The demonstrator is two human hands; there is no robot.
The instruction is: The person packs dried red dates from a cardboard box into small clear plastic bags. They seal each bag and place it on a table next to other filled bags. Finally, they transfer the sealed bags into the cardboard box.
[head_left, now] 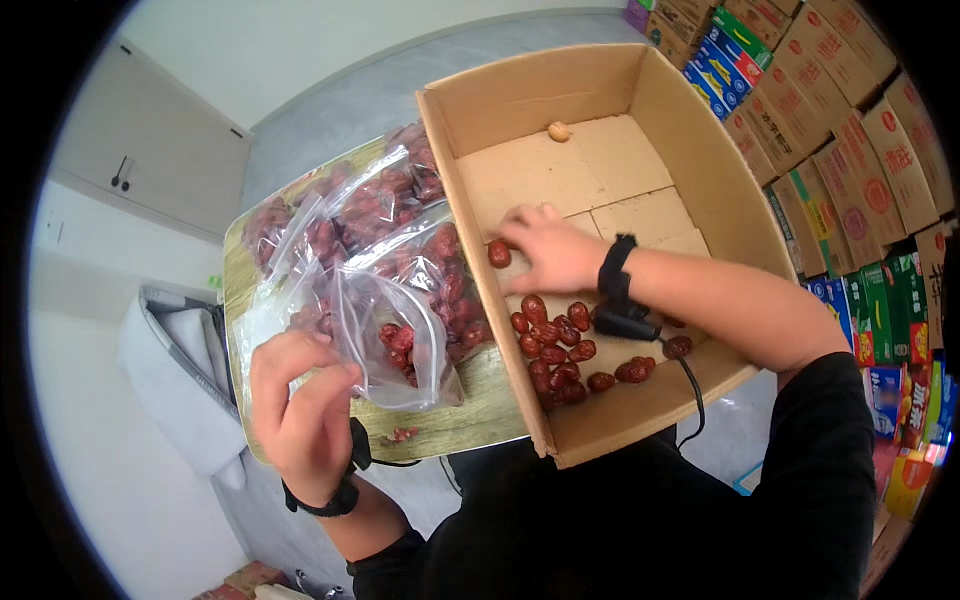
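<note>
My right hand (551,251) reaches into a cardboard box (540,157), its fingers bent beside a dried red date (499,253) near the box's left wall; whether it grips the date I cannot tell. Several more dried dates (553,355) lie in the box's near left corner. My left hand (304,405) pinches the rim of a clear zip bag (435,345) that stands open with some dates inside. Other clear bags filled with dates (375,206) lie behind it.
The bags and box rest on a wood-patterned table (480,420). A walnut (558,132) lies at the box's far end. Stacked cartons (832,67) fill the right side. Date crumbs (403,433) lie near the table's front edge. Black cables hang from both wrists.
</note>
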